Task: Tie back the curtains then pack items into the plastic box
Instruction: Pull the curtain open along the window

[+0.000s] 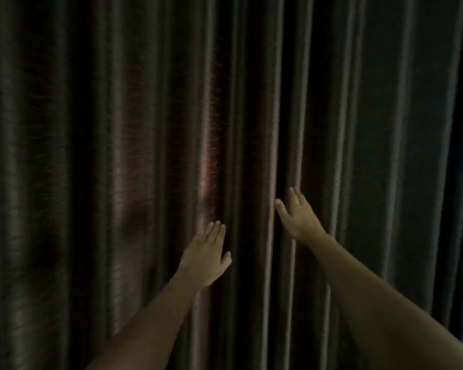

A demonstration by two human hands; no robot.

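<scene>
Curtains: closed, dark, soft and pliable by appearance; likely hefty.
Left hand: fingers straight, flat on folds.
Right hand: fingers straight, at centre edge.
Hold: take centre edges.

Both arms are reaching forward and up, left forearm and right forearm bare. Left hand is sitting lower, fingers straight and together, thumb sticking out right. Right hand is sitting higher, fingers extended, slightly spread. Hands are staying near each other, not touching.
</scene>
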